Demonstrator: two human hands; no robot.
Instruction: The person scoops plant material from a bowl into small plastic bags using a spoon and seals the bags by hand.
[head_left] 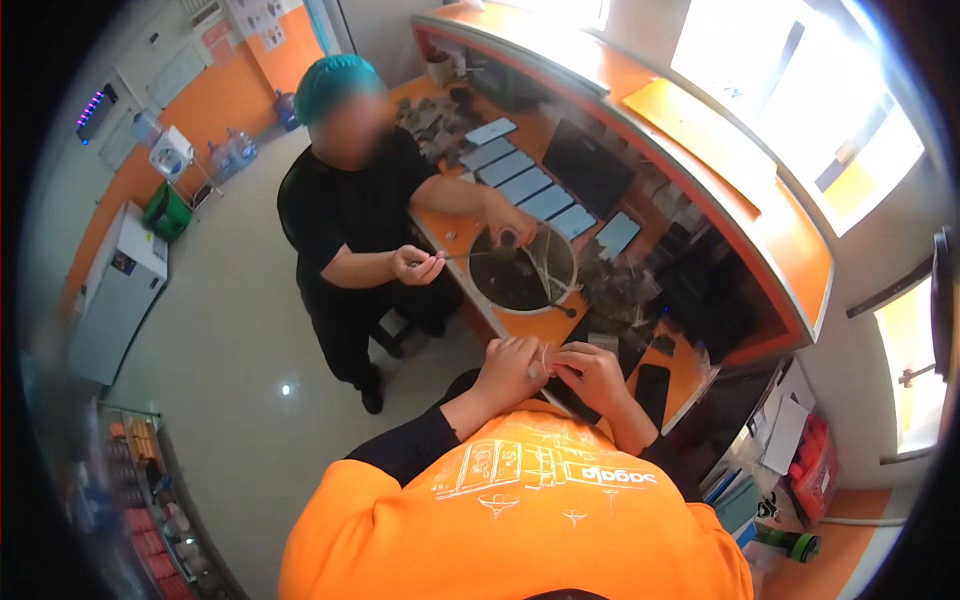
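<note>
Close in front of my chest, my left hand (510, 368) and my right hand (591, 377) meet with fingers bent. Between the fingertips is a small whitish thing (543, 362), thin and looped like a cord or band. Its kind is too small to make out, and both hands appear to pinch it. Just beyond them, on the orange-edged desk (520, 323), stands a round white-rimmed container (500, 290) with dark contents. To the right of my right hand lies a black phone-like slab (652, 392).
A co-worker (352, 205) in black with a green cap holds a thin stick-like tool (465, 255) over the round container. Several pale blue flat slabs (525, 187) lie in a row, near a dark panel (588, 165). A raised orange-edged shelf (640, 110) borders the desk.
</note>
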